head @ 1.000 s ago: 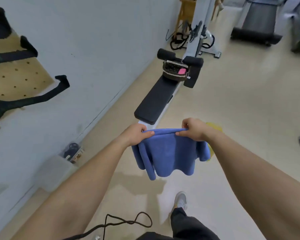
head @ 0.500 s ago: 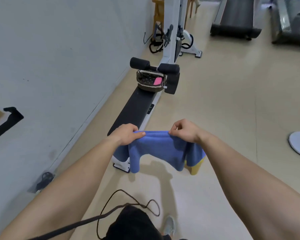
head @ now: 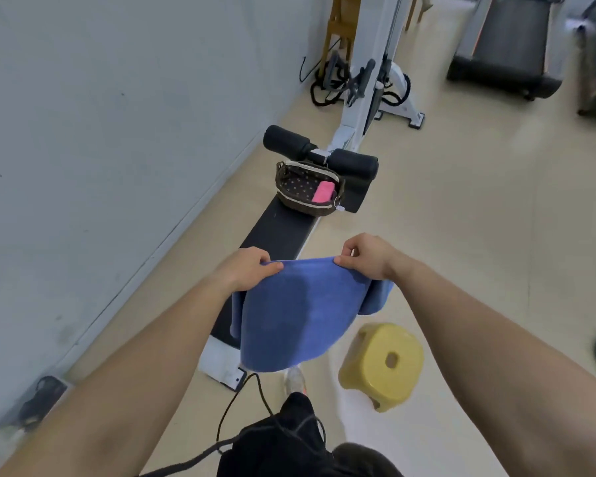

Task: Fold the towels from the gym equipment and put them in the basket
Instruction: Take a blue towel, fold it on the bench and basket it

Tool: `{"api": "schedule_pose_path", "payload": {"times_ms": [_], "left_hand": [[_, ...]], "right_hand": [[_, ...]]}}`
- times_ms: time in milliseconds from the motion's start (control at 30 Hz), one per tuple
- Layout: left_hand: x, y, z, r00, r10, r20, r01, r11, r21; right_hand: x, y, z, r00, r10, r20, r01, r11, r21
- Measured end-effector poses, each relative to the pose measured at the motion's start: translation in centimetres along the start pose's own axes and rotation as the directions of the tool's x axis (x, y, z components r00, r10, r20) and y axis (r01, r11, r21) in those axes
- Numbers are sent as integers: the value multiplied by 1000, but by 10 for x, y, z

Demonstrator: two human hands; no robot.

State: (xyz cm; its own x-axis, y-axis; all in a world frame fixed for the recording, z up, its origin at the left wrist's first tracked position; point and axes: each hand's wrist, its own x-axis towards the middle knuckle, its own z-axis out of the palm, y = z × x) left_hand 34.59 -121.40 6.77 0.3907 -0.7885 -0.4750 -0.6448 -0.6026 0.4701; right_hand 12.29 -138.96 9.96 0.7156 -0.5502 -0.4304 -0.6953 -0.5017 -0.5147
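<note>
left hand [head: 245, 270] pinches blue towel [head: 289, 316] edge | right hand [head: 369, 254] likewise | basket [head: 305, 208] on bench [head: 278, 232]

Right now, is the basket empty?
Not empty: a pink item lies in the basket. The blue towel hangs outside it.

The blue towel [head: 289, 315] now hangs flatter, seemingly folded over, nearer the basket [head: 301, 208].

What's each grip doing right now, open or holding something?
Left grip: closed, pinching the top edge of the blue towel.
Right grip: closed, pinching the same top edge.
</note>
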Motion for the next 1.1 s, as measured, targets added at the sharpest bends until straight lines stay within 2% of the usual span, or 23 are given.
{"api": "schedule_pose_path", "payload": {"times_ms": [333, 433, 533, 633, 700, 767, 900, 1033, 1100], "left_hand": [[112, -32, -82, 993, -115, 30, 115, 993, -6], [129, -47, -99, 980, -197, 15, 197, 980, -26], [142, -65, -110, 945, -325, -47, 317, 941, -119], [150, -86, -110, 882, -463, -86, 426, 863, -273], [151, -95, -101, 835, -544, -88, 494, 810, -316], [152, -96, -84, 789, -604, -111, 552, 777, -302], [151, -85, -38, 720, -680, -137, 664, 733, -152], [141, -74, 15, 748, -664, -24, 664, 746, 46], [134, -67, 34, 761, -648, 34, 647, 761, 34]], "right_hand": [[177, -64, -82, 981, -142, 131, 168, 962, -215], [230, -87, -95, 970, -193, 148, 231, 924, -304], [284, -109, -101, 945, -262, 198, 319, 875, -365], [340, -125, -97, 897, -317, 309, 420, 828, -372], [373, -129, -89, 853, -345, 391, 489, 792, -366], [399, -130, -80, 793, -374, 482, 570, 734, -369], [423, -118, -54, 670, -379, 639, 688, 640, -342], [433, -87, -28, 595, -287, 750, 724, 597, -346], [433, -70, -22, 575, -215, 789, 705, 619, -345]]}}
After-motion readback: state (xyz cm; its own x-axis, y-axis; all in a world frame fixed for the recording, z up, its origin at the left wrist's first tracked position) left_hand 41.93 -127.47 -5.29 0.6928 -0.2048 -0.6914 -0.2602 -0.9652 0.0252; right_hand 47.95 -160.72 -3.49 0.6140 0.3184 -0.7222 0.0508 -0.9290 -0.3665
